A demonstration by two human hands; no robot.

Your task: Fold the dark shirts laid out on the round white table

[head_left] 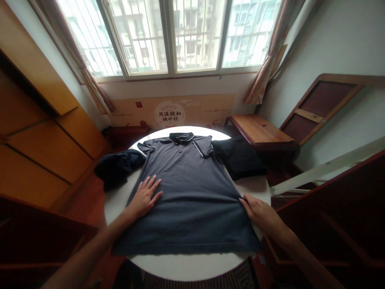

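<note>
A dark grey-blue polo shirt (186,192) lies spread on a round white table (180,267), its black collar at the far side and its hem toward me. My left hand (146,196) rests flat on the shirt's left part with fingers spread. At the right side edge, my right hand (257,210) pinches the fabric between thumb and fingers. Small creases run from that pinch across the cloth. Both short sleeves have a white stripe; the right one is folded in over the front.
A folded black garment (240,158) lies on the table's right side. Crumpled dark clothing (118,166) hangs over its left edge. Beyond stand a small wooden table (261,128) and a printed box panel (192,110) below the window. Wooden cabinets (36,156) line the left.
</note>
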